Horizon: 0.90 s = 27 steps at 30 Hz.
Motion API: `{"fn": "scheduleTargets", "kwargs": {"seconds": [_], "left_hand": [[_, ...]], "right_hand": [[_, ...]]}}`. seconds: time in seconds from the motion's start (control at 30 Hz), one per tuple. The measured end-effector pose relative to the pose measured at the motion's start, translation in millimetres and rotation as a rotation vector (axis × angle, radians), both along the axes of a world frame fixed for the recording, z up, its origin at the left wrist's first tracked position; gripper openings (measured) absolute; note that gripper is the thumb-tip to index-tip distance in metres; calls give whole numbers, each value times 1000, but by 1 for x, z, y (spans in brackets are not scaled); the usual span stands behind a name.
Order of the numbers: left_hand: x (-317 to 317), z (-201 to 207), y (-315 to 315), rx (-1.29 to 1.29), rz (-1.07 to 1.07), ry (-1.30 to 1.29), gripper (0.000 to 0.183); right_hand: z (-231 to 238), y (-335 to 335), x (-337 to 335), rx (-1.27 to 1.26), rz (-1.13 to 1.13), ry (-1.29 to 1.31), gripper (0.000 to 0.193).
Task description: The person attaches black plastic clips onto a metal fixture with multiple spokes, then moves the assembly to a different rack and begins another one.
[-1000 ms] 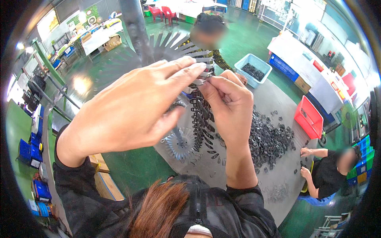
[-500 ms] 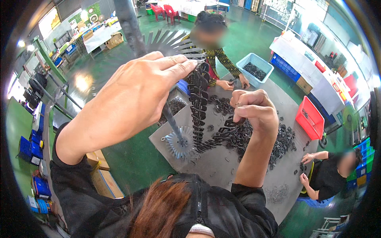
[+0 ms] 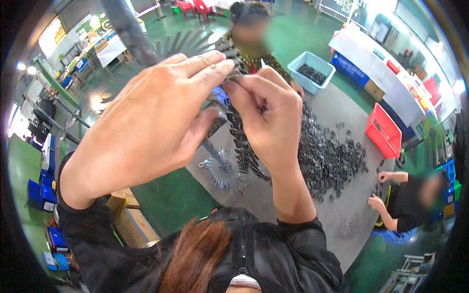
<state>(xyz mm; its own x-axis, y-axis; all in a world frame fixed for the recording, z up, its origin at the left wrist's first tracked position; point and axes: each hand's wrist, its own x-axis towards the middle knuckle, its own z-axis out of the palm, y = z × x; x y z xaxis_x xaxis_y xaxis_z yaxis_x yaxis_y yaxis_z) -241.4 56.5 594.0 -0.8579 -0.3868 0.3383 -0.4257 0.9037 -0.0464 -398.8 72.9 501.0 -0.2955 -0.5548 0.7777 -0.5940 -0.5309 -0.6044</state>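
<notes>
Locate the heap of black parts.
In the head view, the heap of black parts lies on the grey table, right of the right hand and left of the red bin.

Pile [image 3: 332,163]: on table [image 3: 337,107], right of lower wheel [image 3: 220,167].
Basket [image 3: 326,82]: at table's far edge, behind pile; loose parts [image 3: 311,73] in it.
Bin [image 3: 386,146]: at table's right edge, right of pile.
Small heap [image 3: 348,227]: on table, before pile.
Strands [image 3: 239,141]: right of lower wheel, partly behind right hand [image 3: 268,110].
Upper wheel [image 3: 183,46]: at post [image 3: 128,31], behind left hand [image 3: 151,107].
Cartons [image 3: 137,227]: left of table.
Far co-worker [image 3: 251,63]: behind table, left of basket.
Right co-worker [image 3: 408,205]: right of table, before bin.
</notes>
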Motion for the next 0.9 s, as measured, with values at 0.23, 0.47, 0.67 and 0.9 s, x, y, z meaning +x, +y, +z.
{"fn": "scheduleTargets", "kwargs": {"seconds": [0.23,0.47,0.67,0.9], "left_hand": [[-5,-2,7,-128,85,-53,53],[15,-8,-14,-137,82,-26,46],[20,-8,-17,-116,51,-15,45],[19,-3,-9,12,-22,-7,52]], "right_hand": [[4,-7,-46,183,607,-242,11],[-7,13,-122,240,422,-35,21],[3,28,-173,555,-30,325,20],[-18,38,-192,577,-789,900,21]]}}
